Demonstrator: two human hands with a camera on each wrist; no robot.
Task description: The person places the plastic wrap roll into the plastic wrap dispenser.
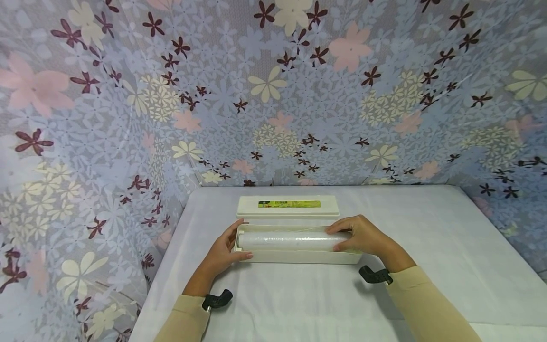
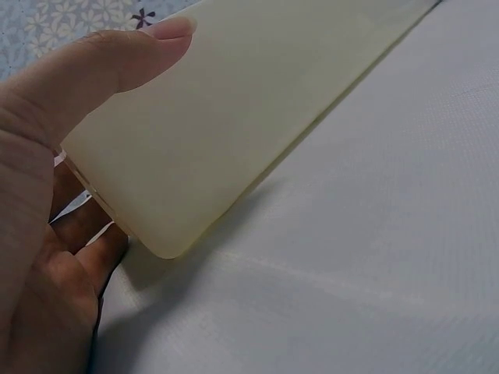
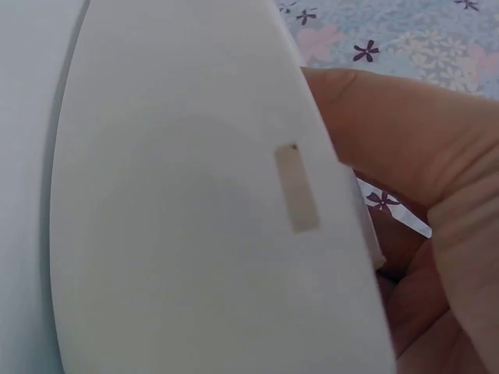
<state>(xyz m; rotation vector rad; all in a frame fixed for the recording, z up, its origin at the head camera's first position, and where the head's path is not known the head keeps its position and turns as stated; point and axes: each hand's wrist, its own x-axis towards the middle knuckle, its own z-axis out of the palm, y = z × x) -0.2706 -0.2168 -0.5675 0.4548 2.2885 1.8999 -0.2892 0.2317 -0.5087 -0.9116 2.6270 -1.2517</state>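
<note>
A long white box point(image 1: 295, 257) stands without its lid on the table, and a roll of cling film point(image 1: 290, 240) lies lengthwise inside. My left hand point(image 1: 222, 249) grips the box's left end, thumb on the front wall and fingers round the end and back. In the left wrist view, the thumb point(image 2: 148, 54) presses the smooth wall. My right hand point(image 1: 363, 236) holds the roll near its right end, thumb on the near side and fingers on the far side. The right wrist view shows that thumb point(image 3: 374, 117) reaching behind the box's front wall point(image 3: 195, 195), which hides its tip.
Just behind the box lies its white lid point(image 1: 248, 207), bearing a yellow-green label point(image 1: 290, 204). Both rest on a table with a white cover point(image 1: 427, 228). Floral fabric point(image 1: 273, 95) hangs behind the table and along its sides.
</note>
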